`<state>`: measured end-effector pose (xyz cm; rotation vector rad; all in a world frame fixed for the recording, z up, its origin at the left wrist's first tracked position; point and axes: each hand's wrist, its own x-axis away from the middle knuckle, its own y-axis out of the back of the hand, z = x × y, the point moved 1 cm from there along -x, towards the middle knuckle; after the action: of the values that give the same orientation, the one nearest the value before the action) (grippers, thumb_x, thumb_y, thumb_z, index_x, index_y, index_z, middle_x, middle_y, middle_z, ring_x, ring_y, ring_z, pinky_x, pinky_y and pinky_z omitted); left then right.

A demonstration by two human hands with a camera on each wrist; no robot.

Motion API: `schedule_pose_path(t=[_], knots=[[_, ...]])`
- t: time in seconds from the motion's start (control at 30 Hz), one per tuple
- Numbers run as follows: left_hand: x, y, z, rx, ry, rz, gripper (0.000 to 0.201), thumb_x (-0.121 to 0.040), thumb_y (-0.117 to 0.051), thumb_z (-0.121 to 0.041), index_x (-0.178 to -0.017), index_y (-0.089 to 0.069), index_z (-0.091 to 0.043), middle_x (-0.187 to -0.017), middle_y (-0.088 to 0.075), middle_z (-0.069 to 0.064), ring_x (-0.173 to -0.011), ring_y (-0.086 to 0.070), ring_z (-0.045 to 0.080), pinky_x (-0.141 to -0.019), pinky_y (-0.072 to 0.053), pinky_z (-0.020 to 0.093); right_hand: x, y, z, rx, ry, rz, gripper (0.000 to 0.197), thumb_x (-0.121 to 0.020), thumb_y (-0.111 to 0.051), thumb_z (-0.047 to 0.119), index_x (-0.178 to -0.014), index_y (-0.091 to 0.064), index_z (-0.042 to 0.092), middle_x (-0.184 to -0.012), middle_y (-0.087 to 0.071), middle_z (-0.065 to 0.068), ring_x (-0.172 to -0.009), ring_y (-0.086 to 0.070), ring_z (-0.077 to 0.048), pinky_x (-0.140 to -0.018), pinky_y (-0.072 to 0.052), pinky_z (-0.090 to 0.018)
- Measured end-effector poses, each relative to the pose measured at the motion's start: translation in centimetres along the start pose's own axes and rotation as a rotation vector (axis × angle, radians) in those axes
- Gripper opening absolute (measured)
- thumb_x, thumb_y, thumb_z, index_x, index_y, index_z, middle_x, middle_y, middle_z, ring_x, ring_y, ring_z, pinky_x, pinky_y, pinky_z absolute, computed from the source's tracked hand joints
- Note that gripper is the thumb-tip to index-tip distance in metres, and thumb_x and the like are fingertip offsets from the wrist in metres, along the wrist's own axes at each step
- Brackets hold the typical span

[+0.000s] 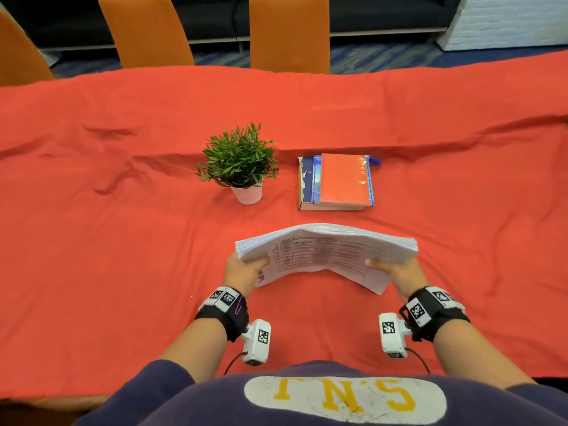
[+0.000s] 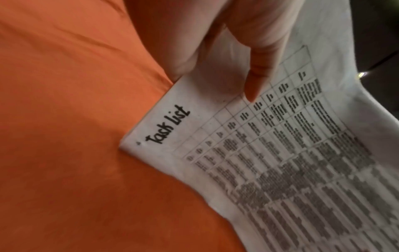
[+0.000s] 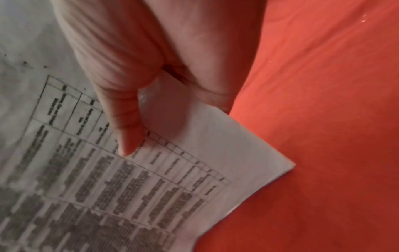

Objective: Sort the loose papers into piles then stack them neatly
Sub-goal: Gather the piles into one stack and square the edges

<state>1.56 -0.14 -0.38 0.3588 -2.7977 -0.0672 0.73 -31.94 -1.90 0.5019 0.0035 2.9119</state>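
Papers, a thick white stack of printed sheets with a grid table on the top page, sit lifted over the near middle of the red-cloth-covered surface, bowed upward in the centre. The left hand grips the stack's left end, thumb curled over the top sheet beside the handwritten words "Task List". The right hand grips the right end the same way, thumb pressed on the table print. Farther back stand a small green potted plant in a white pot and, to its right, a pile of books topped by an orange cover.
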Motion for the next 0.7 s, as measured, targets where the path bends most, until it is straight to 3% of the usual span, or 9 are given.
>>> schedule_pose_path(t=[0.1, 0.23, 0.37, 0.43, 0.5, 0.53, 0.6, 0.67, 0.7], knots=[[0.3, -0.3, 0.4, 0.007, 0.038, 0.033, 0.036, -0.075, -0.072, 0.007, -0.105, -0.064, -0.011, -0.087, -0.069, -0.004, -0.080, -0.065, 0.011, -0.066, -0.050, 0.016, -0.1, 0.1, -0.7, 0.017, 0.003, 0.003, 0.056, -0.062, -0.082, -0.004, -0.112, -0.066, 0.016, -0.113, -0.070, -0.009, -0.108, -0.065, -0.026, -0.099, -0.047, -0.049], [0.4, -0.6, 0.3, 0.055, 0.043, 0.043, 0.039, -0.073, -0.076, 0.004, -0.107, -0.064, -0.011, -0.089, -0.069, -0.005, -0.077, -0.065, 0.001, -0.059, -0.050, 0.007, -0.2, 0.0, -0.8, 0.033, -0.017, 0.032, 0.053, -0.064, -0.081, -0.002, -0.112, -0.066, 0.016, -0.114, -0.070, -0.009, -0.109, -0.064, -0.025, -0.101, -0.045, -0.049], [0.1, -0.8, -0.1, 0.046, 0.031, 0.054, 0.033, -0.072, -0.077, 0.002, -0.097, -0.066, -0.017, -0.087, -0.070, -0.008, -0.069, -0.066, -0.008, -0.065, -0.050, 0.011, -0.6, -0.1, -1.0, 0.019, -0.048, 0.045, 0.048, -0.066, -0.077, -0.009, -0.103, -0.065, 0.019, -0.110, -0.070, -0.007, -0.106, -0.064, -0.026, -0.102, -0.044, -0.050], [0.0, -0.8, -0.6, 0.036, 0.022, 0.068, 0.030, -0.073, -0.077, 0.000, -0.093, -0.068, -0.019, -0.086, -0.070, -0.009, -0.073, -0.067, -0.004, -0.068, -0.049, 0.013, -0.8, 0.0, -0.7, 0.014, -0.069, 0.046, 0.050, -0.057, -0.086, 0.002, -0.101, -0.068, 0.018, -0.110, -0.071, -0.009, -0.105, -0.065, -0.027, -0.100, -0.046, -0.050], [-0.2, -0.7, -1.3, 0.013, 0.005, 0.095, 0.026, -0.073, -0.077, -0.001, -0.088, -0.070, -0.022, -0.083, -0.072, -0.010, -0.076, -0.068, 0.002, -0.073, -0.050, 0.019, -0.8, 0.6, 0.3, 0.020, -0.089, 0.022, 0.062, -0.044, -0.092, 0.015, -0.101, -0.067, 0.017, -0.111, -0.070, -0.010, -0.106, -0.065, -0.027, -0.092, -0.050, -0.041], [-0.3, -0.6, -1.7, -0.012, -0.006, 0.115, 0.025, -0.074, -0.077, -0.001, -0.087, -0.071, -0.022, -0.081, -0.074, -0.009, -0.077, -0.069, 0.005, -0.075, -0.051, 0.022, -0.7, 0.9, 1.4, 0.044, -0.068, -0.019, 0.066, -0.048, -0.090, 0.013, -0.107, -0.063, 0.017, -0.116, -0.067, -0.011, -0.109, -0.062, -0.026, -0.090, -0.049, -0.037], [-0.4, -0.5, -3.0, -0.063, -0.050, 0.159, 0.021, -0.074, -0.076, -0.001, -0.088, -0.073, -0.016, -0.084, -0.076, -0.003, -0.080, -0.070, 0.014, -0.078, -0.054, 0.032, -0.8, 1.8, 4.1, 0.168, 0.076, -0.191, 0.087, -0.060, -0.086, 0.008, -0.134, -0.040, 0.016, -0.137, -0.049, -0.012, -0.126, -0.046, -0.024, -0.102, -0.040, -0.037], [-0.7, -0.4, -4.7, -0.142, -0.122, 0.186, 0.018, -0.074, -0.076, -0.002, -0.090, -0.074, -0.011, -0.090, -0.076, 0.006, -0.083, -0.069, 0.020, -0.082, -0.056, 0.039, -0.7, 1.8, 7.6, 0.394, 0.300, -0.294, 0.109, -0.062, -0.087, 0.022, -0.147, -0.019, 0.017, -0.150, -0.030, -0.010, -0.137, -0.030, -0.022, -0.114, -0.026, -0.037], [-0.8, -0.4, -5.4, -0.175, -0.158, 0.195, 0.018, -0.073, -0.077, -0.003, -0.089, -0.074, -0.010, -0.092, -0.075, 0.009, -0.083, -0.068, 0.020, -0.083, -0.055, 0.040, -0.4, 1.0, 9.2, 0.537, 0.418, -0.273, 0.110, -0.061, -0.087, 0.032, -0.147, -0.019, 0.018, -0.151, -0.029, -0.008, -0.138, -0.028, -0.020, -0.115, -0.023, -0.038]])
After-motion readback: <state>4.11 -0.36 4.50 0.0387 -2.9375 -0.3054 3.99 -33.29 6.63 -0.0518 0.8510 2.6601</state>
